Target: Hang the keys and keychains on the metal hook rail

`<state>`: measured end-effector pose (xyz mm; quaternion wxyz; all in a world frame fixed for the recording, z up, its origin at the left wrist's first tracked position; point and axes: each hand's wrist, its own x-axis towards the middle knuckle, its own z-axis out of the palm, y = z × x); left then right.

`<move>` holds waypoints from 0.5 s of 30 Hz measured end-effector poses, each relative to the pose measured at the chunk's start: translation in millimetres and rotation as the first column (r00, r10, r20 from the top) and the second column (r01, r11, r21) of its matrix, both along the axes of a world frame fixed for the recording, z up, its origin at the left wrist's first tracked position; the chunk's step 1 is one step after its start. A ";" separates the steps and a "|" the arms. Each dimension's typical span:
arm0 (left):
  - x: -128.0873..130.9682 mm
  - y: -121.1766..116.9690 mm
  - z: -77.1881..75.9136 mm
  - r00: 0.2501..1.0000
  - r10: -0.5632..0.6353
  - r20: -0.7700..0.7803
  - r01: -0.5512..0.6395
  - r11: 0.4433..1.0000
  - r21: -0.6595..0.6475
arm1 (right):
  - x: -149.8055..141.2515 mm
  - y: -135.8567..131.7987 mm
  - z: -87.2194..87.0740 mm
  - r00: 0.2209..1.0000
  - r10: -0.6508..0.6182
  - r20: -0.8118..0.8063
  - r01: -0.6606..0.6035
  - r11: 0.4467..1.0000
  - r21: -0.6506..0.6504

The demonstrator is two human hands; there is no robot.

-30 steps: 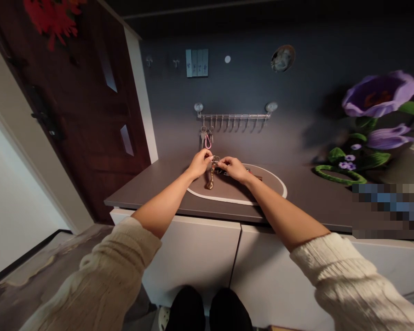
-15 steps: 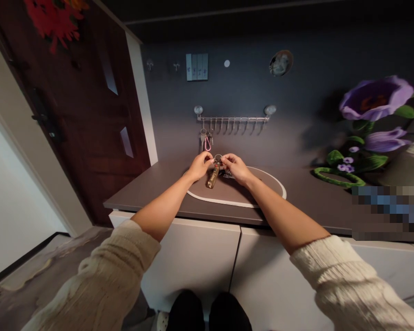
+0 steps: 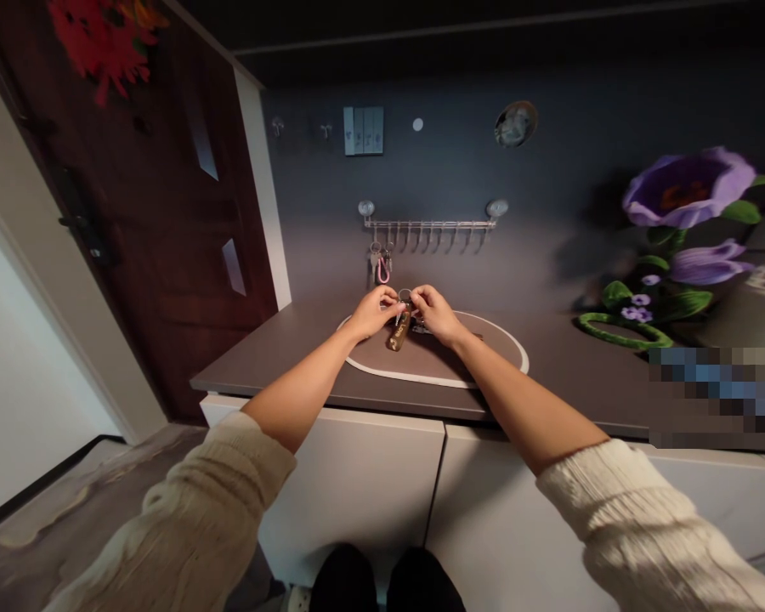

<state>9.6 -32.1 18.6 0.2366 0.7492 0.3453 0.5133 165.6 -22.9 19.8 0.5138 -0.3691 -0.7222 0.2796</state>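
My left hand [image 3: 371, 313] and my right hand [image 3: 434, 313] meet above an oval tray [image 3: 484, 369] on the cabinet top. Both pinch a metal key ring [image 3: 405, 297] between their fingertips. A brown tag-shaped keychain [image 3: 398, 332] hangs from the ring and tilts down to the left over the tray. Some small dark keys show just under my right fingers. On the wall behind, a chrome hook rail [image 3: 430, 224] carries one bunch of keys with a pink loop [image 3: 381, 264] at its left end.
The dark cabinet top [image 3: 274, 357] sits over white cabinet doors [image 3: 357, 476]. A dark wooden door [image 3: 133, 212] stands at the left. Purple flowers with a green coil [image 3: 676, 246] stand at the right. Light switches [image 3: 363, 130] are on the wall.
My hands have drawn slightly closer together on the ring. The brown keychain, hanging straight a second ago, now tilts and sits a little to the right. The view has shifted a little.
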 end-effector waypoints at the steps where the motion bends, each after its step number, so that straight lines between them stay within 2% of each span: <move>1: -0.1 -0.4 0.4 1.000 0.004 0.015 -0.004 1.000 -0.005 | 0.1 0.0 0.0 1.000 -0.007 0.012 0.007 1.000 0.014; 9: -1.0 -2.7 5.0 0.996 0.073 -0.043 -0.073 0.997 0.015 | 0.2 -0.8 -1.7 0.995 -0.026 0.097 0.014 0.993 0.120; 15: -0.6 4.5 1.7 0.997 0.058 0.046 -0.058 0.998 -0.006 | -2.8 -2.8 -2.3 0.999 0.043 0.002 -0.043 0.999 0.018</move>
